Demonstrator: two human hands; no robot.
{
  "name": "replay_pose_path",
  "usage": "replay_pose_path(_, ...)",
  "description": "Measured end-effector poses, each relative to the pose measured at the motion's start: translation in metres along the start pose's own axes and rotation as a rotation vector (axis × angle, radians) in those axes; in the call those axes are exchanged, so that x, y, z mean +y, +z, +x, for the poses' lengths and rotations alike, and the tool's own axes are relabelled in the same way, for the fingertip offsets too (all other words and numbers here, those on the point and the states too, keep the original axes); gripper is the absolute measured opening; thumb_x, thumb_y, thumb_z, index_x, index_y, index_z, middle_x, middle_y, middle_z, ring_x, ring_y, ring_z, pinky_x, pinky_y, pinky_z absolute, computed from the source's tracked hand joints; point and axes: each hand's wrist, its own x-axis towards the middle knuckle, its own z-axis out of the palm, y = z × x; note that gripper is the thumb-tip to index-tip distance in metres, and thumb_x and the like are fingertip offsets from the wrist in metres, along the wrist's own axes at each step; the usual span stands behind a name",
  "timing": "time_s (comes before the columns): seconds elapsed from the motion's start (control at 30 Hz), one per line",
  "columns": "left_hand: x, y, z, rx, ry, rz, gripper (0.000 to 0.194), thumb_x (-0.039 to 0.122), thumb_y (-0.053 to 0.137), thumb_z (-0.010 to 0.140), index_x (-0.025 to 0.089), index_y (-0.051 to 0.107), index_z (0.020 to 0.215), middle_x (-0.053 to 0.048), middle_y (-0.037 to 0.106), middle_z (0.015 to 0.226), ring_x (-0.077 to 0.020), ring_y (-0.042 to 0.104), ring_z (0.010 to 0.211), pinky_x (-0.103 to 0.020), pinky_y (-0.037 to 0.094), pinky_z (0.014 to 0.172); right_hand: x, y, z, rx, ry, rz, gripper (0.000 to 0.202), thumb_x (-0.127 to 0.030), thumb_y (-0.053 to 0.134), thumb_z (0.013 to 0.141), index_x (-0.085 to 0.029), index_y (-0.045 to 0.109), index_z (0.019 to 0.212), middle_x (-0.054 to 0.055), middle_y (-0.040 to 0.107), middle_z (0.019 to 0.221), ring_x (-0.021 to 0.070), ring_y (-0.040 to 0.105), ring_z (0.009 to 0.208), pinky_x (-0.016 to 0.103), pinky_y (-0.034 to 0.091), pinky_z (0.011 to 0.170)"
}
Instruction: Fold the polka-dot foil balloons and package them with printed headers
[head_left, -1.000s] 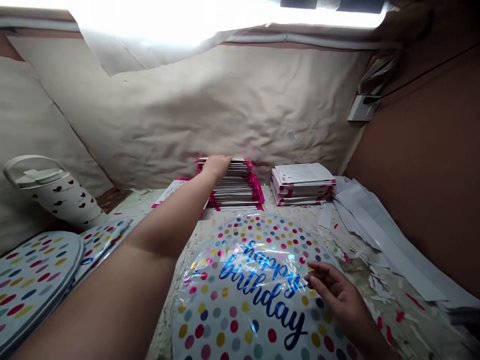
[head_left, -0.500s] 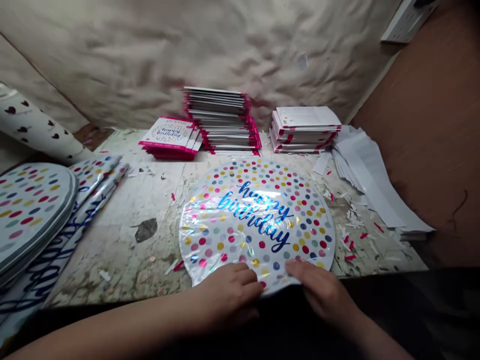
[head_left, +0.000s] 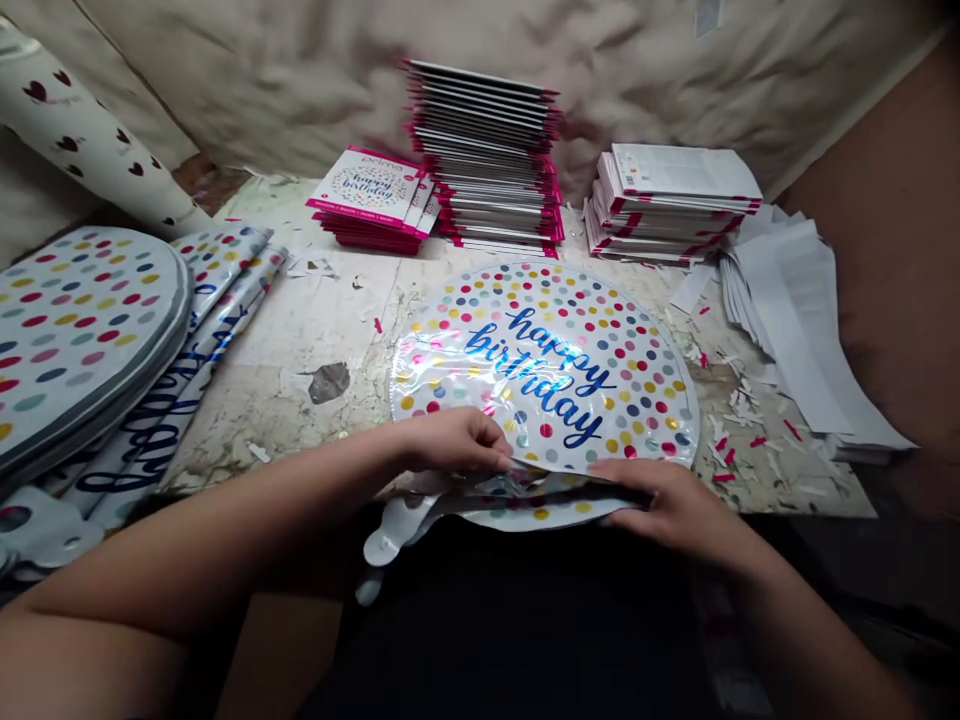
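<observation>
A flat, round foil balloon (head_left: 577,340) with coloured dots and blue "happy birthday" lettering lies on the worn table. Its near edge is lifted, and a dotted layer shows below it at the table's front edge. My left hand (head_left: 469,440) pinches the balloon's near edge, left of its middle. On the right, my right hand (head_left: 660,500) grips the same edge, fingers above and thumb below. A grey-white tail with a rounded end hangs from the balloon, left of centre.
Further dotted balloons (head_left: 90,320) are piled at the left, beside folded ones. Pink-edged packets (head_left: 367,195) and a tall stack (head_left: 491,150) stand at the back. White packets (head_left: 675,200), paper strips (head_left: 802,310) and scraps lie at the right. A heart-patterned roll (head_left: 90,140) leans back left.
The balloon's near edge has been raised, exposing the lower layer and tail. Both hands have moved up in the picture, and the whole view has shifted.
</observation>
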Motion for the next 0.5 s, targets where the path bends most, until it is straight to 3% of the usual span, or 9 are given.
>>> replay_pose_path(0.07,0.003,-0.004,0.004,0.018,-0.034,-0.050,0.033,0.046,0.068,0.064,0.015,0.059,0.072,0.006,0.047,0.054,-0.0066,0.038,0.048,-0.018,0.027,0.046,-0.015,-0.008,0.011,-0.080,0.043,0.014,0.052,-0.038,0.069,0.069,-0.027,0.059,0.119,0.004,0.063,0.117,0.0255,0.060,0.105,0.035,0.049,0.088)
replay_pose_path(0.17,0.015,0.000,0.007,0.087,-0.017,0.034,0.031,0.043,0.069,0.063,0.016,0.055,0.068,0.006,0.046,0.053,-0.0075,0.040,0.049,-0.018,0.029,0.046,-0.043,-0.004,0.034,-0.082,0.037,-0.097,0.040,-0.043,0.055,0.081,-0.026,0.060,0.116,0.006,0.067,0.108,0.0242,0.062,0.096,0.034,0.048,0.080)
replay_pose_path(0.27,0.023,0.012,0.000,0.219,0.069,0.315,0.021,0.037,0.060,0.072,0.017,0.054,0.069,0.004,0.050,0.057,-0.0101,0.045,0.053,-0.020,0.032,0.048,-0.062,0.013,0.057,-0.042,-0.016,-0.250,0.023,-0.031,0.047,0.085,-0.022,0.066,0.093,0.004,0.069,0.082,0.0195,0.063,0.075,0.028,0.045,0.066)
replay_pose_path(0.33,0.021,0.018,-0.015,0.340,0.147,0.610,0.008,0.024,0.051,0.078,0.018,0.056,0.079,0.001,0.057,0.068,-0.0141,0.052,0.062,-0.022,0.037,0.054,-0.063,0.022,0.065,0.026,-0.017,-0.268,0.019,-0.024,0.046,0.084,-0.020,0.064,0.080,0.002,0.066,0.070,0.0165,0.060,0.065,0.025,0.041,0.060)
replay_pose_path(0.43,0.003,0.018,-0.050,0.492,0.163,0.995,0.034,0.008,0.042,0.077,0.017,0.054,0.108,-0.007,0.062,0.093,-0.0212,0.057,0.085,-0.030,0.043,0.072,-0.053,0.026,0.062,0.190,0.025,-0.123,0.017,-0.024,0.044,0.085,-0.021,0.060,0.081,0.000,0.063,0.067,0.0140,0.058,0.061,0.023,0.041,0.058)
replay_pose_path(0.5,-0.014,0.011,-0.071,0.611,0.102,1.133,0.045,0.007,0.043,0.077,0.016,0.048,0.122,-0.012,0.060,0.108,-0.0262,0.054,0.100,-0.037,0.042,0.084,-0.046,0.026,0.054,0.290,0.044,-0.020,0.017,-0.025,0.043,0.086,-0.021,0.059,0.084,-0.001,0.063,0.067,0.0139,0.059,0.061,0.023,0.043,0.058)
